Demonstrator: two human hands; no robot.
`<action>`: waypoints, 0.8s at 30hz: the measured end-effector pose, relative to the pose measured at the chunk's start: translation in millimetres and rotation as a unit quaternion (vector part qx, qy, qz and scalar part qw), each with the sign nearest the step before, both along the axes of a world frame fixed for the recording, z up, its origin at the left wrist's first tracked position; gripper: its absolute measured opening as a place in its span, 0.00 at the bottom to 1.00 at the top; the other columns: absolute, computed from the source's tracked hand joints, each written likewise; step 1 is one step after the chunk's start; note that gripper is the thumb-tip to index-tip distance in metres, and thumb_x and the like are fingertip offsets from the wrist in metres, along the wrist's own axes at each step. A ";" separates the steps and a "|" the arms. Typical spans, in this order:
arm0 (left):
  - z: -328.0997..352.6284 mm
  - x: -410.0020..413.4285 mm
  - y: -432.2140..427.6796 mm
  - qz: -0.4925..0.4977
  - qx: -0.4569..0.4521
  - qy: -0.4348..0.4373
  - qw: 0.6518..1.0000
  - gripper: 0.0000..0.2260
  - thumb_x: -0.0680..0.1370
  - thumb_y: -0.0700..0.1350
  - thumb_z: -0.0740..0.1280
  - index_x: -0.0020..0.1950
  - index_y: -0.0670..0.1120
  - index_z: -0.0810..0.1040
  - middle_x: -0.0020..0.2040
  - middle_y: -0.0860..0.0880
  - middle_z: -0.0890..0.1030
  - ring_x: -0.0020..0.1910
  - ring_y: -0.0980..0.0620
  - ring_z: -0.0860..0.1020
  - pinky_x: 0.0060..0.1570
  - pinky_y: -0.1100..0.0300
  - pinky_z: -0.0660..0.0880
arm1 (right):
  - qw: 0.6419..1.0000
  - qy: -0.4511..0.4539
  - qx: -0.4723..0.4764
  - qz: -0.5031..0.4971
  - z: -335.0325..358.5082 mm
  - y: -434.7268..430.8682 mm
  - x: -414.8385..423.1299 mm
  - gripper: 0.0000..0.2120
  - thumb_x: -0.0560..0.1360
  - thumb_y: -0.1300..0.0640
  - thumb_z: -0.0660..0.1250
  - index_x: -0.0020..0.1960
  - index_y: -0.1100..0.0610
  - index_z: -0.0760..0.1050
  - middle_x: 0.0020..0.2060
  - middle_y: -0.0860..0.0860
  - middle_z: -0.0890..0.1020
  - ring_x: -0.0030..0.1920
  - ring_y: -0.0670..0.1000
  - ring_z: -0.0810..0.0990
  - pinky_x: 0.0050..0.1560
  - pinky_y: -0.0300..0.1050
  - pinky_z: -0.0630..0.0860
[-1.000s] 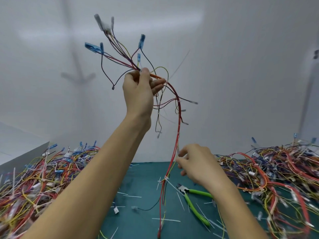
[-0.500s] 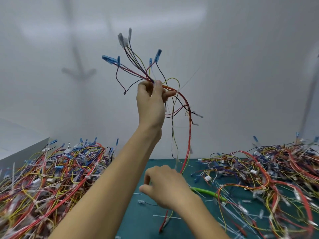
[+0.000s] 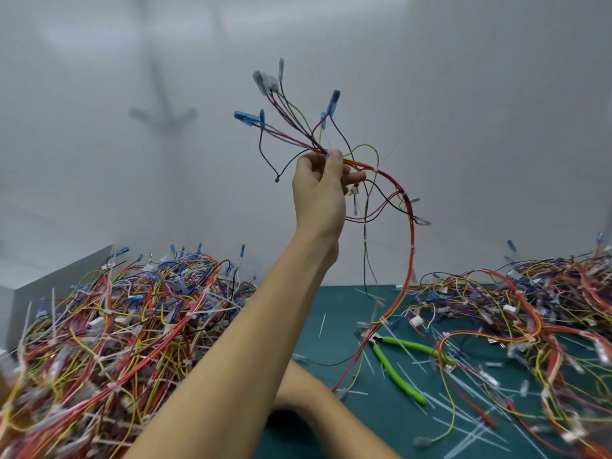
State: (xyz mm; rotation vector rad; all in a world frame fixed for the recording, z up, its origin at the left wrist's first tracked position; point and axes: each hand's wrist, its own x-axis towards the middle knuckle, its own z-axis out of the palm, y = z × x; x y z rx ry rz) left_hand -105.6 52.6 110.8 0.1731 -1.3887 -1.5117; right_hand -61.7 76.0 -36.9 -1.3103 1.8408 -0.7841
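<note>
Red at its trunk, blue at its tips: grips the wire harness (image 3: 411,226) in the left hand (image 3: 319,190), fingers curled round the strands, high above the tabletop (image 3: 331,346). Trails its lower end down onto the mat beside green-handled cutters (image 3: 394,372). Keeps the right hand behind the left forearm; cannot tell its grip. Sits between two wire heaps (image 3: 116,326).

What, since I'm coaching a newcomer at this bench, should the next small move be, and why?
Probably raise the left hand a little higher. It grips the wire bundle near its plug end, but the red tail hangs down onto the green mat, beside the cutters and close to the right-hand heap of wires. Lifting it clear first should keep it from snagging.
</note>
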 end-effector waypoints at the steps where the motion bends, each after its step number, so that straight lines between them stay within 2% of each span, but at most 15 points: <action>1: 0.0 1.7 -0.7 0.001 -0.007 -0.008 1.000 0.06 0.84 0.45 0.59 0.51 0.44 0.72 0.41 0.50 0.77 0.38 0.56 0.82 0.40 0.67 0.75 | 1.000 0.026 0.011 0.008 -4.9 -3.2 0.4 0.16 0.78 0.71 0.62 0.65 0.74 0.72 0.62 0.67 0.78 0.57 0.57 0.78 0.47 0.42 0.75; 2: 0.6 4.1 -2.1 0.003 -0.015 -0.016 1.000 0.06 0.84 0.45 0.59 0.51 0.44 0.72 0.41 0.50 0.77 0.39 0.56 0.82 0.42 0.66 0.75 | 0.999 0.047 0.004 0.017 -8.0 -4.5 1.2 0.15 0.78 0.69 0.63 0.64 0.72 0.74 0.58 0.64 0.82 0.51 0.51 0.79 0.36 0.33 0.74; 3: 1.4 6.9 -4.2 0.005 -0.023 -0.022 0.999 0.06 0.84 0.45 0.59 0.51 0.44 0.72 0.41 0.50 0.78 0.40 0.55 0.82 0.43 0.65 0.74 | 0.999 0.039 0.000 0.029 -10.7 -8.7 3.0 0.12 0.77 0.69 0.63 0.59 0.72 0.77 0.47 0.59 0.86 0.41 0.48 0.80 0.28 0.28 0.71; 4: 2.7 10.0 -6.3 0.007 -0.030 -0.028 0.999 0.06 0.84 0.45 0.60 0.51 0.44 0.72 0.41 0.50 0.78 0.40 0.55 0.82 0.43 0.65 0.74 | 0.999 0.024 -0.004 0.039 -15.1 -13.5 4.7 0.08 0.76 0.69 0.63 0.49 0.72 0.79 0.34 0.53 0.85 0.31 0.44 0.79 0.25 0.28 0.70; 5: 4.2 13.1 -8.6 0.011 -0.036 -0.033 0.999 0.06 0.84 0.45 0.60 0.51 0.44 0.72 0.41 0.50 0.78 0.40 0.55 0.82 0.44 0.64 0.75 | 0.999 0.008 -0.005 0.043 -20.0 -19.5 4.6 0.07 0.76 0.69 0.62 0.42 0.69 0.78 0.27 0.49 0.81 0.25 0.43 0.78 0.23 0.30 0.72; 6: 5.8 16.3 -10.7 0.014 -0.042 -0.038 0.998 0.06 0.84 0.45 0.60 0.52 0.43 0.72 0.40 0.50 0.78 0.40 0.55 0.82 0.44 0.63 0.75 | 0.999 -0.004 0.005 0.037 -21.1 -23.6 6.8 0.08 0.76 0.68 0.62 0.40 0.67 0.77 0.26 0.51 0.80 0.24 0.45 0.78 0.22 0.33 0.73; 8: 8.5 21.3 -14.5 0.022 -0.048 -0.047 0.998 0.06 0.83 0.45 0.60 0.53 0.43 0.73 0.41 0.50 0.78 0.41 0.55 0.83 0.48 0.60 0.76 | 0.998 -0.016 0.035 0.041 -20.8 -29.7 11.5 0.07 0.77 0.63 0.63 0.44 0.66 0.77 0.34 0.59 0.81 0.27 0.51 0.79 0.23 0.37 0.76; 10: 10.4 24.9 -17.6 0.027 -0.051 -0.052 0.997 0.07 0.83 0.45 0.60 0.54 0.42 0.73 0.42 0.50 0.78 0.42 0.54 0.83 0.50 0.57 0.76 | 0.997 0.030 0.045 0.061 -22.3 -33.2 10.7 0.11 0.77 0.57 0.65 0.45 0.65 0.78 0.39 0.62 0.82 0.29 0.53 0.78 0.25 0.40 0.77; 12: 11.3 27.6 -20.3 0.031 -0.051 -0.056 0.997 0.07 0.83 0.45 0.61 0.54 0.42 0.73 0.41 0.50 0.78 0.43 0.53 0.83 0.50 0.57 0.76 | 0.994 0.083 0.027 0.072 -18.6 -32.9 7.6 0.14 0.77 0.52 0.67 0.47 0.65 0.80 0.39 0.60 0.82 0.31 0.53 0.77 0.30 0.43 0.78; 15: 12.2 32.1 -22.6 0.039 -0.052 -0.063 0.996 0.07 0.83 0.45 0.60 0.54 0.42 0.73 0.41 0.50 0.78 0.43 0.53 0.84 0.50 0.57 0.76 | 0.996 -0.010 0.050 0.078 -9.0 -27.4 3.8 0.12 0.81 0.58 0.60 0.54 0.65 0.78 0.37 0.54 0.80 0.28 0.50 0.74 0.25 0.38 0.74; 17: 13.4 34.9 -23.5 0.042 -0.050 -0.064 0.996 0.07 0.83 0.45 0.60 0.54 0.42 0.73 0.41 0.50 0.78 0.43 0.53 0.84 0.50 0.57 0.76 | 0.991 -0.062 0.065 0.094 -3.2 -23.5 5.2 0.11 0.82 0.60 0.58 0.56 0.66 0.76 0.41 0.56 0.80 0.29 0.50 0.76 0.26 0.38 0.76; 20: 15.1 38.1 -22.4 0.043 -0.040 -0.062 0.996 0.07 0.83 0.45 0.60 0.53 0.42 0.73 0.41 0.49 0.77 0.42 0.54 0.83 0.52 0.55 0.77 | 0.990 -0.057 0.037 0.125 -3.9 -23.0 9.8 0.12 0.81 0.60 0.64 0.59 0.68 0.76 0.48 0.61 0.80 0.34 0.53 0.79 0.32 0.40 0.81; 24: 15.6 43.7 -21.3 0.043 -0.039 -0.062 0.996 0.06 0.83 0.45 0.60 0.53 0.42 0.73 0.41 0.50 0.77 0.41 0.53 0.83 0.52 0.55 0.76 | 0.991 -0.069 -0.009 0.113 -1.1 -23.8 13.3 0.09 0.78 0.65 0.68 0.56 0.67 0.78 0.45 0.63 0.81 0.36 0.55 0.79 0.34 0.41 0.80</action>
